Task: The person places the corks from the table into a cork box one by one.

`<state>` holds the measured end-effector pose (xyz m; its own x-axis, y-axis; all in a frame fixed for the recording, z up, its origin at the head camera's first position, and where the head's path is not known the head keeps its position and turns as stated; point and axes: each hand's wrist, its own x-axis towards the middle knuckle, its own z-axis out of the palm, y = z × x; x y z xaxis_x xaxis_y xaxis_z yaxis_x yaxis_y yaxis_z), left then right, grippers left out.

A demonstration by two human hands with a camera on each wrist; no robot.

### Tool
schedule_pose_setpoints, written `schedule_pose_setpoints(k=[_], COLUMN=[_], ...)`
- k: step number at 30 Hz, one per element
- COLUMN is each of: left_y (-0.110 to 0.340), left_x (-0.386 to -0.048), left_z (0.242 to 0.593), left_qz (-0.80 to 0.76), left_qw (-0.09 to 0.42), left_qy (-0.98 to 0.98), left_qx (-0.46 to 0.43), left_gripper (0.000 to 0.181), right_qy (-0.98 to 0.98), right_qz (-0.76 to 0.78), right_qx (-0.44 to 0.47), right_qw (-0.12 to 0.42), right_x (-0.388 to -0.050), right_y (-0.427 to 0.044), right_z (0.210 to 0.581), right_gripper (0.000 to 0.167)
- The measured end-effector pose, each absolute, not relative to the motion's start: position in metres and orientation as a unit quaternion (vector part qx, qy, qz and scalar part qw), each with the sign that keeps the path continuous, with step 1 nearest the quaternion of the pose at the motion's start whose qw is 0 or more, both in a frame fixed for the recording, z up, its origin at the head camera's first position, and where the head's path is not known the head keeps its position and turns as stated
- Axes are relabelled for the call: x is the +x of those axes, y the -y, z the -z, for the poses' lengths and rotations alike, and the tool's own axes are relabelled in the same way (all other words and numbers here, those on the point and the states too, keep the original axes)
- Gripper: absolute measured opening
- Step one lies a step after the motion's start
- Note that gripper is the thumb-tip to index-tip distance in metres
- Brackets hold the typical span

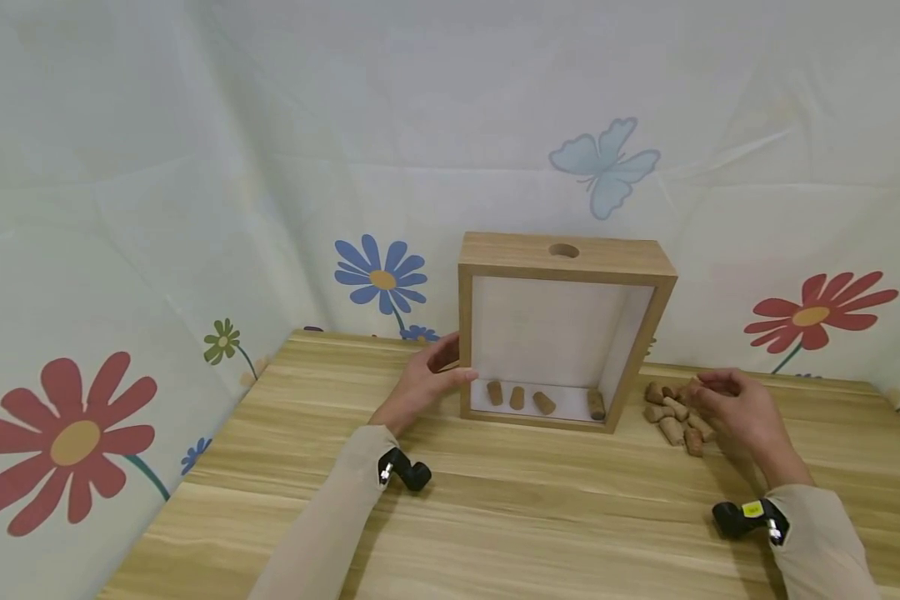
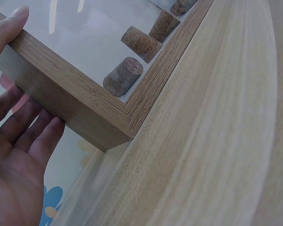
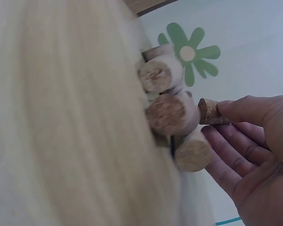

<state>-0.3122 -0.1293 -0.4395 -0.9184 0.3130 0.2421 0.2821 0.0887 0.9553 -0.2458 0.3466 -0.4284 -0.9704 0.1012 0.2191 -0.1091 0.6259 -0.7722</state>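
Nearest, two sleeves (image 1: 326, 521), with a small black camera (image 1: 742, 518) worn at each cuff, are stretched over the bench (image 1: 510, 517). On the right, a cork (image 3: 208, 112) is pinched between the thumb and fingers of the right hand (image 1: 750, 425), just beside a heap of loose corks (image 1: 672, 430); whether the heap is touched by it cannot be told. Because only part of its length is held, it could be dropped, and loose corks could be set rolling if brushed by the lower fingers. The left side of an upright wooden box (image 1: 570, 268) is gripped by the left hand (image 1: 423, 382), thumb in front. If that side were pulled unevenly, the box could be tipped and the four corks inside (image 1: 543, 403) jolted. A round hole (image 1: 563, 251) is cut in its top. Behind, a flower-printed sheet (image 1: 450, 125) is hung.
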Motion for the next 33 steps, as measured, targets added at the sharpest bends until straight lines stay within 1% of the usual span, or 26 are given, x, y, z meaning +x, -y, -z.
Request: schedule_pose_setpoints(k=[3, 9, 17, 21, 26, 30, 33], left_y=[0.129, 0.130, 0.129, 0.129, 0.129, 0.129, 0.129], left_x=[-0.313, -0.313, -0.313, -0.312, -0.311, -0.312, -0.312], left_z=[0.440, 0.440, 0.440, 0.440, 0.441, 0.440, 0.440], left_qz=[-0.647, -0.651, -0.646, -0.650, -0.652, -0.654, -0.655], left_qw=[0.012, 0.010, 0.010, 0.013, 0.014, 0.013, 0.013], left_qy=[-0.734, -0.730, -0.733, -0.733, -0.731, -0.727, -0.726], left_qx=[0.206, 0.210, 0.210, 0.202, 0.204, 0.208, 0.210], left_gripper=[0.078, 0.081, 0.081, 0.080, 0.084, 0.085, 0.083], right_qy=[0.897, 0.886, 0.873, 0.859, 0.822, 0.805, 0.801], right_qz=[-0.420, -0.436, -0.436, -0.441, -0.470, -0.480, -0.473], right_qx=[0.014, 0.025, 0.033, 0.039, 0.066, 0.090, 0.112], right_qw=[0.138, 0.156, 0.214, 0.256, 0.314, 0.335, 0.349], right_x=[-0.245, -0.243, -0.235, -0.230, -0.224, -0.221, -0.218], right_y=[-0.345, -0.335, -0.319, -0.309, -0.298, -0.291, -0.286], right_z=[0.423, 0.406, 0.376, 0.359, 0.331, 0.307, 0.290], right_gripper=[0.038, 0.038, 0.036, 0.036, 0.029, 0.029, 0.030])
